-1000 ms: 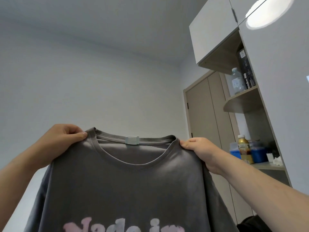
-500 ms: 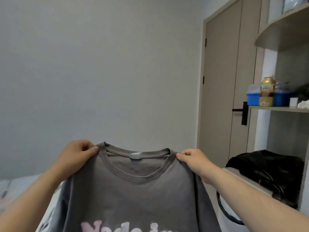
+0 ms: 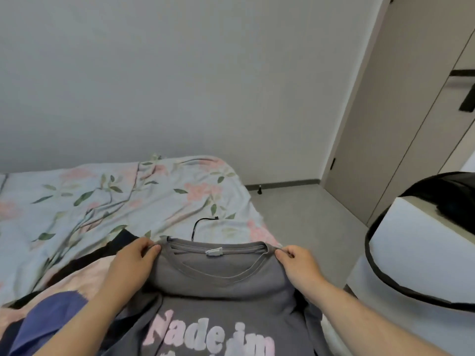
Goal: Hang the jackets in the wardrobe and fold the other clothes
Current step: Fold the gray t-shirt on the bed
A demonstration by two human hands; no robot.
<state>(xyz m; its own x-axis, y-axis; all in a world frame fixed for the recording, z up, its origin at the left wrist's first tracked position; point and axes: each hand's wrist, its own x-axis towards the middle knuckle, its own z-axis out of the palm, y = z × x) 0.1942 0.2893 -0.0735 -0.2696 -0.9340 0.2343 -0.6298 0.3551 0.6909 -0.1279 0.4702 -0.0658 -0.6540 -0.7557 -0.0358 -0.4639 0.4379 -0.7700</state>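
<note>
A grey T-shirt (image 3: 221,291) with pink lettering on its chest hangs in front of me over the near end of the bed, front side towards me. My left hand (image 3: 131,263) pinches its left shoulder beside the collar. At the right shoulder, my right hand (image 3: 298,263) pinches the fabric the same way. The collar with its small pale label is stretched between both hands. The shirt's lower part runs out of view.
The bed (image 3: 108,201) has a pale floral sheet. On it at the left lie a pink garment (image 3: 77,281), a blue garment (image 3: 48,322) and a dark garment (image 3: 113,245). A black cable (image 3: 198,224) lies beyond the collar. A white cabinet (image 3: 411,265) with a black bag (image 3: 447,196) stands right, before beige wardrobe doors (image 3: 401,124).
Both hands have come down with the T-shirt from head height to just above the bed. My view has tilted from the ceiling and shelves down to the bed and floor.
</note>
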